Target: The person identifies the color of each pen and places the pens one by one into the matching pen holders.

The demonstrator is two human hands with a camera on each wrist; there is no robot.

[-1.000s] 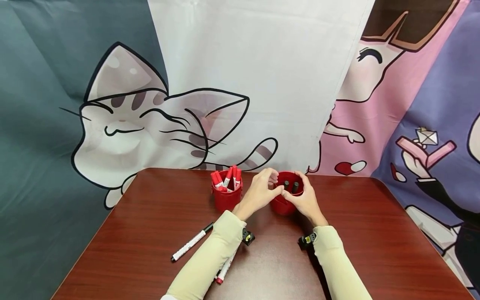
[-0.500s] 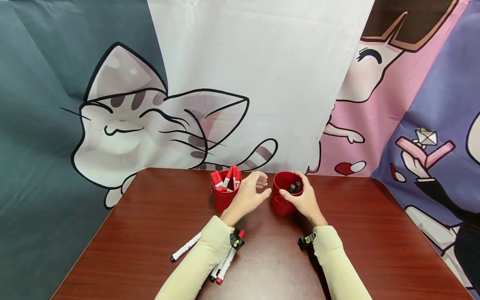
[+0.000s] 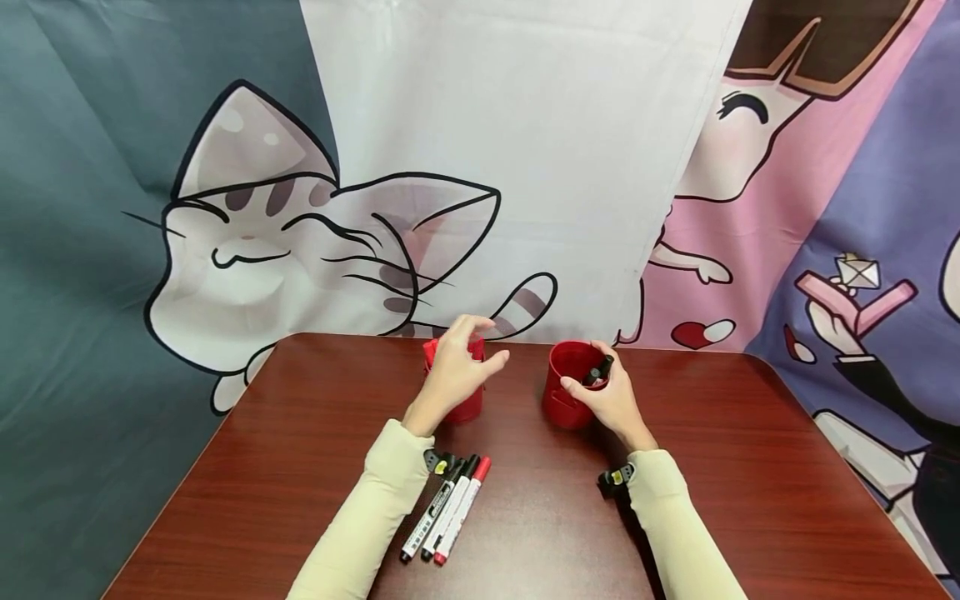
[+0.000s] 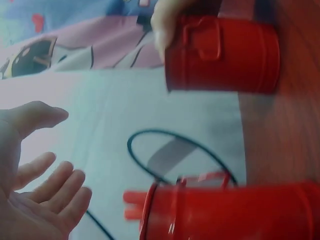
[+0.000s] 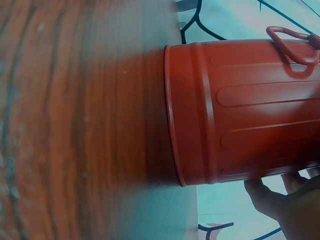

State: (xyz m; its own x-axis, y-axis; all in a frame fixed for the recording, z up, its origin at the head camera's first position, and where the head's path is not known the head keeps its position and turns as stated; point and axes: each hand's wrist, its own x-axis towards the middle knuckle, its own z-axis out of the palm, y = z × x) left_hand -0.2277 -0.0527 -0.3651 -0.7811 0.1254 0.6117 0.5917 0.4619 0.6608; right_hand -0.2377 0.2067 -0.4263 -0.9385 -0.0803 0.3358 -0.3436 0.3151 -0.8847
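Observation:
In the head view my left hand [image 3: 452,371] hovers at the left red bucket [image 3: 467,408] and hides much of it. Its thumb [image 4: 42,116] stands apart from the fingers, with nothing held, in the left wrist view. Red-capped markers [image 3: 430,352] show at that bucket's rim, mostly covered. My right hand [image 3: 611,396] grips the right red bucket [image 3: 564,407] at its rim, thumb in front and fingers on the right side. Inside lean two black-capped markers [image 3: 602,367]. The right wrist view shows this bucket's ribbed side [image 5: 260,112] and wire handle close up.
Three white-barrelled markers [image 3: 448,512], two black-capped and one red-capped, lie side by side on the brown table [image 3: 540,517], right of my left forearm. A cartoon-printed cloth [image 3: 525,150] hangs behind the table's back edge.
My left hand has moved left from the right bucket to the left one. Markers in the right bucket now lean further right. A marker left of my left arm is no longer visible.

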